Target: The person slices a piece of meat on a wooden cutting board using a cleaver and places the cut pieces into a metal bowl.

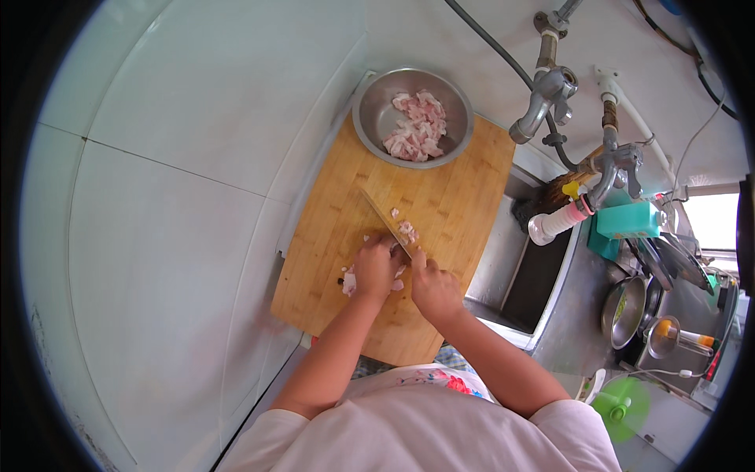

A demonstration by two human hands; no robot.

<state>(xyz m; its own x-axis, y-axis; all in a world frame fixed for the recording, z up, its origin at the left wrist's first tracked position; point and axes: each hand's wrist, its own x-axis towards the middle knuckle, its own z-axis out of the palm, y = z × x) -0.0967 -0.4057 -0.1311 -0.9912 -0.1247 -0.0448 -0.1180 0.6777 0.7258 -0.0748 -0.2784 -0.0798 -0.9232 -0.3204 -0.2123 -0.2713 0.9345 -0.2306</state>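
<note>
My right hand (435, 290) grips a kitchen knife (383, 213), whose blade points away and to the left across a wooden cutting board (466, 177). Pressed down close to the blade, my left hand (376, 268) has curled fingers over raw meat (349, 282); the hand hides most of that meat. Small cut bits of meat (407, 230) lie on the blade's far right side. At the board's far end stands a stainless steel bowl (367, 127) with slices of pale pink raw meat (417, 127) in it.
Right of the board is a metal sink (492, 268), partly under it. Two taps, one with a white and pink nozzle extension (557, 224), project above. Farther right are a teal bottle (628, 221), metal bowls (624, 312) and a green fan (620, 408). A tiled wall (171, 236) borders the left.
</note>
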